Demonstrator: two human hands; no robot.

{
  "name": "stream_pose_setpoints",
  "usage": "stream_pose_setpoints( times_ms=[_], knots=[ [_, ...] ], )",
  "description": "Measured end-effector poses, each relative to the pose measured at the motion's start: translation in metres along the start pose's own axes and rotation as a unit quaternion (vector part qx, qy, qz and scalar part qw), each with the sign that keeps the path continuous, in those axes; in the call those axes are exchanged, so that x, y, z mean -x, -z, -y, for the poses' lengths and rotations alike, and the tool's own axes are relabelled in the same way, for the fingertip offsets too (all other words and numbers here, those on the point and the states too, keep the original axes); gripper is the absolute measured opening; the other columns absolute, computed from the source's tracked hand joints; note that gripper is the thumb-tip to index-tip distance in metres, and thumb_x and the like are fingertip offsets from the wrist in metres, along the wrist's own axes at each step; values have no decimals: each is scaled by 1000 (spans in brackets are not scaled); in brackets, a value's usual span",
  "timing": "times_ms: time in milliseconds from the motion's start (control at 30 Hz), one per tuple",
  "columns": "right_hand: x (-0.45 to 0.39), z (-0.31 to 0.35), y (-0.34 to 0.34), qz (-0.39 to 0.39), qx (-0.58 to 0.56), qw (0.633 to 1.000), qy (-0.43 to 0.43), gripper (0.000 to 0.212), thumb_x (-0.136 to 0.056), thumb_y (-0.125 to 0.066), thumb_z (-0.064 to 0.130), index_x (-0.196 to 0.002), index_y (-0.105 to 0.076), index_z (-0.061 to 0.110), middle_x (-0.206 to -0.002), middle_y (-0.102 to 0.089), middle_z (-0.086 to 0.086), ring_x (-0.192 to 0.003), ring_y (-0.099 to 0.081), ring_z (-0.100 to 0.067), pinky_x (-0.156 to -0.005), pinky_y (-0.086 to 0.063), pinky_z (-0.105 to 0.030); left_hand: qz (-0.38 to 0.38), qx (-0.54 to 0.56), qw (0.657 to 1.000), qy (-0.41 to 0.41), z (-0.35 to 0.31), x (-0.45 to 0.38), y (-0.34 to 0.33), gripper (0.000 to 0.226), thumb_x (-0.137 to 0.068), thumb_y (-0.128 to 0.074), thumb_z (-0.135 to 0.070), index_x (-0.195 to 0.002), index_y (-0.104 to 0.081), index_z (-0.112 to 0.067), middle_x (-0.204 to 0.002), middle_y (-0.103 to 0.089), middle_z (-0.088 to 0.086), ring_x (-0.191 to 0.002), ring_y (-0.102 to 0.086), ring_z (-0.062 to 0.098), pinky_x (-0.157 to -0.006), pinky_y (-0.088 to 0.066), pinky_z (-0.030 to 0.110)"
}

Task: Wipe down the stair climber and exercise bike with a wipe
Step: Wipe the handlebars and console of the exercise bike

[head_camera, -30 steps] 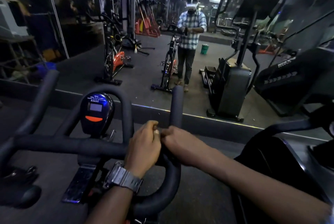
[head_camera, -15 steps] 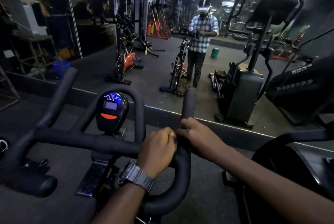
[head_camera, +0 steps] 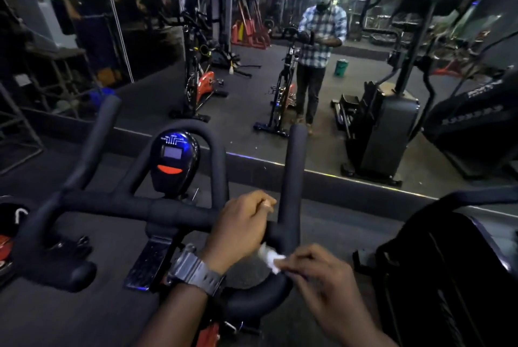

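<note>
Wipe (head_camera: 270,258) pinched in right hand (head_camera: 322,282) fingers at 5 o'clock on handlebar (head_camera: 280,240), left hand (head_camera: 241,229) gripping it; mid-bike, rest left, probably.

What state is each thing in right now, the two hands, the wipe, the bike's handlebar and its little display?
Left hand: curled round the handlebar.
Right hand: pinching the wipe at the curved bar end.
Wipe: crumpled, white, against the bar between the two hands.
Handlebar: black, upright horns bare, gripped on its right side.
Display: blue-lit top, grey screen, readout illegible.
</note>
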State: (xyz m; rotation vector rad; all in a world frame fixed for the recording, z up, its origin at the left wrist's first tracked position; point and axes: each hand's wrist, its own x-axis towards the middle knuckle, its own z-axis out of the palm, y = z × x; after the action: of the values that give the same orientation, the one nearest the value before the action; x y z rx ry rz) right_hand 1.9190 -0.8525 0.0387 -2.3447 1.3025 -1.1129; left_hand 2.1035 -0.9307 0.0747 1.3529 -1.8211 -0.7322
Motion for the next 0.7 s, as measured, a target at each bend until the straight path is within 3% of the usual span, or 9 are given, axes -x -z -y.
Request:
stream_pose_setpoints(
  times_ms=[100, 233, 333, 400, 500, 567, 633, 700],
  knots=[
    [-18, -7, 7, 31, 34, 998, 32, 19, -84, -65, 14, -98, -76, 19, -89, -64, 4, -81, -60, -4, -72, -45, -10, 42, -90, 987, -126, 4, 18, 1, 24, -96, -51, -20, -102, -74, -19, -103, -72, -7, -103, -61, 15, -94, -42, 26],
    [-42, -20, 9, -86, 57, 994, -46, 18, -85, -66, 18, -99, -78, 16, -79, -54, 11, -74, -51, 5, -69, -37, -3, 59, -108, 976, -181, 6, 40, 2, 22, -94, -52, -20, -108, -69, -24, -106, -65, -15, -103, -54, 3, -93, -39, 15],
    [9, 19, -6, -10, 9, 1000, -3, 26, -78, -73, 5, -97, -77, 21, -78, -51, 11, -70, -49, 7, -62, -42, -8, 42, -67, 987, -139, 10, 63, 11, 27, -96, -48, -30, -114, -68, -26, -109, -65, -21, -107, -57, -4, -94, -44, 18],
    [23, 26, -6, 35, -30, 999, 28, 31, -79, -76, 7, -103, -77, 26, -79, -52, 12, -70, -53, 6, -63, -46, -9, 33, -51, 993, -100, 12, 73, 19, 29, -95, -48, -32, -113, -70, -27, -108, -67, -25, -105, -59, -10, -92, -45, 15],
    [-7, 3, 2, -41, 23, 999, -15, 22, -82, -70, 15, -101, -77, 22, -75, -40, 19, -67, -42, 8, -63, -30, 0, 0, -52, 996, -70, 9, 81, 30, 30, -93, -48, -32, -109, -72, -27, -101, -69, -28, -100, -60, -11, -88, -44, 12],
    [-17, 3, 0, -69, 21, 996, -49, 20, -82, -67, 15, -98, -77, 21, -75, -39, 22, -68, -42, 9, -61, -30, -2, -21, -33, 999, -28, 8, 84, 35, 32, -93, -46, -37, -108, -73, -29, -97, -70, -26, -96, -63, -7, -90, -49, 22],
    [-3, 24, -17, -26, 10, 999, -20, 24, -81, -66, 11, -99, -75, 25, -77, -41, 21, -68, -45, 8, -58, -35, -5, -25, 3, 1000, 16, 9, 88, 39, 35, -92, -44, -48, -105, -72, -33, -94, -72, -25, -91, -66, -2, -91, -52, 34],
    [15, 49, -37, 20, -9, 999, 31, 23, -86, -63, 18, -104, -70, 29, -79, -43, 13, -63, -48, 0, -51, -43, -17, -23, 31, 998, 40, 8, 91, 39, 44, -90, -40, -58, -106, -72, -33, -94, -74, -21, -90, -68, 2, -91, -53, 41]
  ],
)
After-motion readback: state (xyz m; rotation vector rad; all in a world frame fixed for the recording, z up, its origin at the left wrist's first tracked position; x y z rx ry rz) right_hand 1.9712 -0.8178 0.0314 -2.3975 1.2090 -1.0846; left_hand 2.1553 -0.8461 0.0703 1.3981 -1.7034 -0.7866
